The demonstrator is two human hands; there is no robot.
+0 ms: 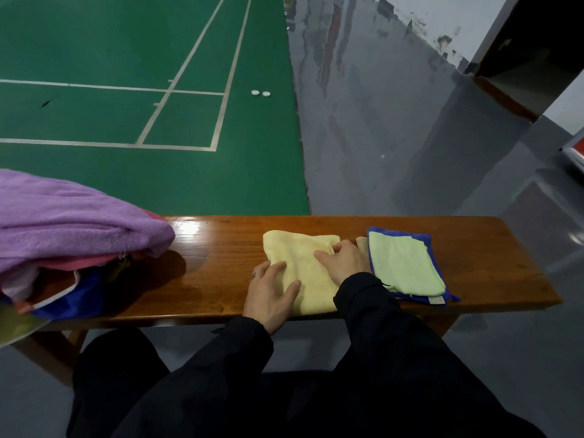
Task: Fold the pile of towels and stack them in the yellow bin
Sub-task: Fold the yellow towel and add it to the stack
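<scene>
Head view, person seated at a wooden bench (221, 279), dark sleeves (363, 311) and dark trousers nearest the camera. Both hands on a pale yellow towel (303, 260) lying folded on the bench, right of centre. Left hand (270, 292) flat on the towel's near-left part, fingers straight and spread, nothing gripped. Right hand (343, 259) on the towel's right side, palm down, fingers lightly bent, pressing the cloth; can't tell if it pinches any. Hands apart, w/ bare towel between them.

Just right of the yellow towel: a folded light green towel (407, 267) lying on top of a blue towel (433, 248), blue edges showing round it, white tag at its near corner. Right hand touches or nearly touches the green one; can't tell which.

Left end of bench: unfolded pile, purple towel (69, 222) on top, pink and blue cloth under it. A yellowish edge (15, 324) at the frame's near-left, too little in view to identify.

Far side: green court floor (126, 58) w/ white lines, two small white round objects (260, 93) on it, grey floor (379, 137) to the right.
</scene>
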